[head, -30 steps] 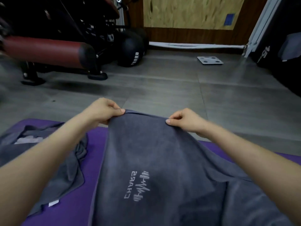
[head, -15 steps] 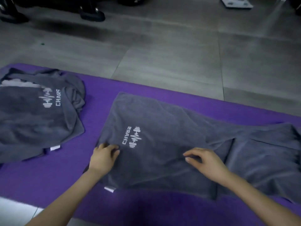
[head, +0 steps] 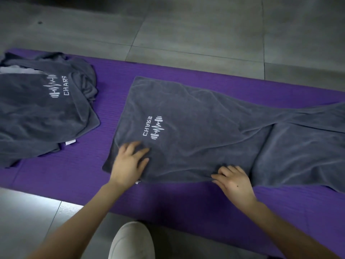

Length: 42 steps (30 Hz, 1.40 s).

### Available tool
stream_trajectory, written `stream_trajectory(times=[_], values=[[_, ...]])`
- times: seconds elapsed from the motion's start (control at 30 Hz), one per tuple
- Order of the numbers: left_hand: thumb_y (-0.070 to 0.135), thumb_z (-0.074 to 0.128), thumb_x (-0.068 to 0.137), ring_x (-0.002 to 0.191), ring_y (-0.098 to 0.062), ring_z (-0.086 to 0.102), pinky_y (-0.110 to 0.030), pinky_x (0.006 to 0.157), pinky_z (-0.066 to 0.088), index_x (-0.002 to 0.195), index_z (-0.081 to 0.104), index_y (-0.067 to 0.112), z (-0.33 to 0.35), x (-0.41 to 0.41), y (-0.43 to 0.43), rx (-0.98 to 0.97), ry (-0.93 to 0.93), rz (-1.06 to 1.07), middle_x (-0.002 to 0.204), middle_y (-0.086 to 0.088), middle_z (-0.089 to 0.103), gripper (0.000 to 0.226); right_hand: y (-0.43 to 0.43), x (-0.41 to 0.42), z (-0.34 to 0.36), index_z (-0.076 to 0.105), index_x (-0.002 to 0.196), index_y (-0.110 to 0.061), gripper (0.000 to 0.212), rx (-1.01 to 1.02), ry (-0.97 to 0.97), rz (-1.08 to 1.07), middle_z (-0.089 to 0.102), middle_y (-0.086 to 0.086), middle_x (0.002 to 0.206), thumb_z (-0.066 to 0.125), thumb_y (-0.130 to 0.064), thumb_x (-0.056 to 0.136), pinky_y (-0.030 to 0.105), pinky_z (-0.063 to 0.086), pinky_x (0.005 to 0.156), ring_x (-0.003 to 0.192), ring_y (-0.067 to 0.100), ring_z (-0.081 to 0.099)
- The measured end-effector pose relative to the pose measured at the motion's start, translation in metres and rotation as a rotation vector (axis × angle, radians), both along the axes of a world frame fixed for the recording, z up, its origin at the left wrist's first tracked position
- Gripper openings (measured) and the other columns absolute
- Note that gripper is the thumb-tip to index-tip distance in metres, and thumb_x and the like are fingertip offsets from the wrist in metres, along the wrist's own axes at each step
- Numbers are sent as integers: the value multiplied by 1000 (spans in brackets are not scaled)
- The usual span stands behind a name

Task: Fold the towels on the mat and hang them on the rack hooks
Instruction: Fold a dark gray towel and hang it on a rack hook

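Grey floor tiles (head: pixel 186 25) run under a purple mat (head: pixel 168 199). On it one grey towel (head: pixel 196 113) lies spread out, rumpled at its right end, and a second towel (head: pixel 37 118) sits bunched at the left. The left hand (head: pixel 128 163) presses the spread towel's near-left corner, fingers splayed. The right hand (head: pixel 234 184) rests at the near hem, fingers bent; pinching or not, I cannot tell. A white shoe (head: pixel 132 240) stands just off the mat.

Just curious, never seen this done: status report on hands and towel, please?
Left hand flat on spread towel. Right hand touching its near edge. Second towel heaped at left on mat, apart.
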<state>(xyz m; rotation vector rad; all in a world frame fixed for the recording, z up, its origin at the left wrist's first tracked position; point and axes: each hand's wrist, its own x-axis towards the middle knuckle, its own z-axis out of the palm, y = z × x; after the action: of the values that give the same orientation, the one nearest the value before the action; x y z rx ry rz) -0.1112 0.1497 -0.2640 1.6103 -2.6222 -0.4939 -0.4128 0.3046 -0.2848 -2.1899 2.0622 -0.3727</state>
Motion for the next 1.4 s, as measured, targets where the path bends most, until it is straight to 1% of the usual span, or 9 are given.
stream_trajectory(times=[0.13,0.23,0.37,0.57,0.77,0.9,0.97,1.07,1.4], values=[[53,31,86,126,-42,43,-36,112,26,118,66,20,-1,-30,12,149,-11,-137,136,-15,51,57,15,12,10,74,73,-23,29,212,-187,150,62,-9,68,49,-32,86,22,51,54,59,10,60],[58,16,82,135,-47,27,-47,114,21,131,55,20,-5,-36,7,215,-127,-81,144,-25,36,73,24,1,26,67,117,-25,27,508,-300,93,65,-14,114,51,-27,96,14,42,91,103,2,59],[44,32,87,123,-53,40,-58,101,38,120,63,12,5,-72,6,165,-131,-112,130,-31,48,56,39,-42,50,71,111,-19,23,313,-404,-283,69,-6,111,64,-16,89,11,38,81,97,5,63],[37,32,100,143,-33,9,-44,116,19,143,37,24,24,-168,26,130,-95,-513,153,-14,19,45,84,-102,49,73,96,-19,12,179,-350,-864,73,3,97,66,-24,87,31,47,78,90,23,67],[52,11,95,145,-25,1,-36,117,15,146,25,34,52,-229,39,75,-339,-984,157,-6,11,56,135,-151,27,70,101,-15,22,28,-330,-1269,71,8,99,64,-32,87,35,45,79,96,30,64],[40,30,100,141,-28,21,-35,111,29,140,39,33,71,-269,36,-35,-385,-1125,149,-7,31,42,147,-182,10,71,107,-16,28,-47,-200,-1109,66,11,98,73,-24,80,40,47,80,90,37,60],[39,35,93,115,-33,55,-38,88,53,117,64,27,75,-284,30,-112,-264,-1209,120,-9,60,40,147,-198,4,72,105,-17,31,-79,-154,-970,62,10,88,76,-25,75,40,48,74,79,35,58],[39,35,85,86,-22,66,-31,66,58,95,72,26,75,-293,21,-154,-211,-1241,94,-2,67,41,142,-223,-1,76,92,-23,29,-62,-4,-737,56,4,79,67,-39,70,36,44,61,69,29,55],[38,36,83,93,-25,68,-35,83,53,95,74,21,64,-362,64,-85,-85,-1185,101,-7,71,43,234,-261,17,72,73,-33,30,-17,83,-440,60,-5,84,49,-50,77,32,31,66,78,17,51]])
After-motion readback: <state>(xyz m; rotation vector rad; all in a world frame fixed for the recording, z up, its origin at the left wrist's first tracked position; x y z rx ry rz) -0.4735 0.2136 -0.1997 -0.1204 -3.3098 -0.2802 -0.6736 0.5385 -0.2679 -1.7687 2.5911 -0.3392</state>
